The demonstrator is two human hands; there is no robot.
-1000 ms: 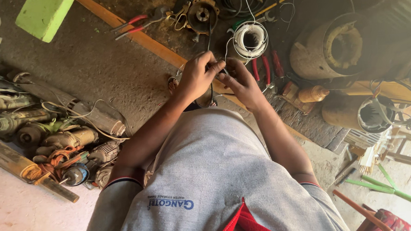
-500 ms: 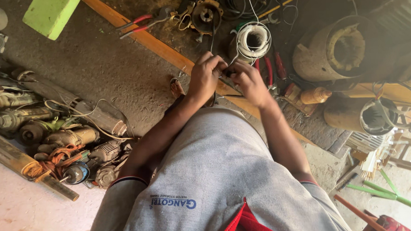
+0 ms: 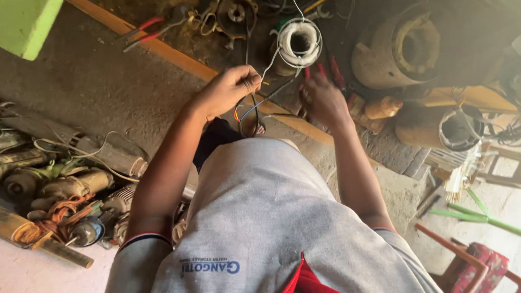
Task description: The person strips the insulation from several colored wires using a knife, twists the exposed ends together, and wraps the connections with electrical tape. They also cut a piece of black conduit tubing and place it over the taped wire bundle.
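My left hand (image 3: 229, 90) is closed on a bunch of thin wires (image 3: 252, 110), blue, red and black. A white wire runs from that fist up to a white wire coil (image 3: 299, 44) standing on the ground just beyond. My right hand (image 3: 323, 99) is apart from the wires, to the right, back upward. Its fingers are spread, with the fingertips at red-handled pliers (image 3: 334, 73) lying beside the coil. I cannot see anything gripped in it. My grey shirt (image 3: 263, 233) fills the lower middle of the view.
An orange wooden plank (image 3: 170, 51) crosses the ground under my hands. A large round motor housing (image 3: 404, 43) lies at right, with a tin can (image 3: 459, 128) below it. Old motors (image 3: 60, 188) are piled at left. A green block (image 3: 22, 22) sits top left, a red chair (image 3: 478, 266) bottom right.
Both hands were together on the wires before. My right hand has let go and moved right toward the red-handled pliers, while my left hand still holds the wires.
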